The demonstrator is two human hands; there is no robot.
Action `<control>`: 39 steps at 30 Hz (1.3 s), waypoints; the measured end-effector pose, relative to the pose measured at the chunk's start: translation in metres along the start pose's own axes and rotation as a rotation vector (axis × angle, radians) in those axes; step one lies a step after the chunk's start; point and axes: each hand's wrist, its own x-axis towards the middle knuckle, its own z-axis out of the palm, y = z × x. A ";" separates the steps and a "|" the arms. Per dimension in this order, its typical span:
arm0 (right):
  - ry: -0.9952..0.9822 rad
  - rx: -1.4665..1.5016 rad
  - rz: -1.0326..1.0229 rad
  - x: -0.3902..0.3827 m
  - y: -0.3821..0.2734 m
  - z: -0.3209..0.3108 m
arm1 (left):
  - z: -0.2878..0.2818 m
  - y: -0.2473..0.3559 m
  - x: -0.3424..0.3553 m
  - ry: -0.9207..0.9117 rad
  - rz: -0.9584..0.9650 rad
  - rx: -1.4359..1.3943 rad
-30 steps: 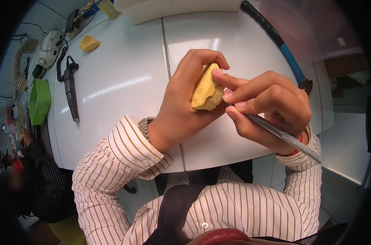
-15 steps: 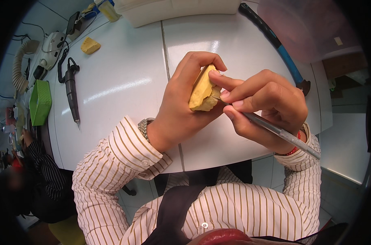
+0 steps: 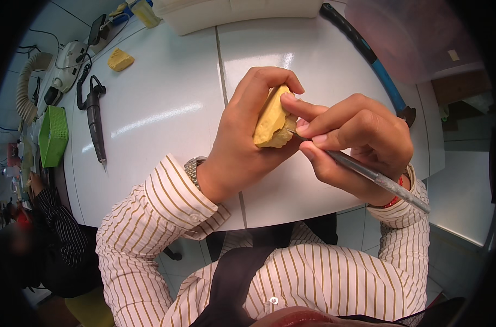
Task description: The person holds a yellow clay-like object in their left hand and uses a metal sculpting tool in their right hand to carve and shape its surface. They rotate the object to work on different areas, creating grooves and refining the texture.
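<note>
My left hand [image 3: 234, 131] is wrapped round a yellow plaster dental model [image 3: 272, 122], tilted, its jagged edge turned to the right. The fingers curl over the model's top. In my right hand [image 3: 359, 144] is a slim metal carving tool [image 3: 368, 173] with a knurled handle, gripped like a pen. Its thin tip meets the model's rough right side. My right fingertips rest by that edge and partly hide the tip.
On the white table [image 3: 155, 158] lie a dark rotary handpiece [image 3: 95, 128] and another yellow plaster piece [image 3: 120, 60]. A hammer [image 3: 376, 65] with a black and blue handle lies at right. Beyond are a green basket [image 3: 53, 136], a whitish bin [image 3: 242, 13] and a co-worker's striped sleeve [image 3: 62, 223].
The tool and my right fingers have shifted very slightly against the model's right edge. Both hands keep their grip.
</note>
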 end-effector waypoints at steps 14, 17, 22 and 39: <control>-0.008 0.012 -0.022 0.001 0.003 -0.001 | -0.001 0.001 0.000 -0.038 -0.040 -0.095; 0.004 0.016 -0.032 0.001 0.005 0.000 | -0.001 0.003 0.000 -0.039 -0.046 -0.094; 0.002 0.007 -0.015 0.001 0.003 0.001 | -0.001 0.004 0.000 -0.035 -0.056 -0.084; 0.000 0.000 -0.011 0.001 0.000 0.000 | 0.004 0.000 0.002 0.057 0.006 -0.102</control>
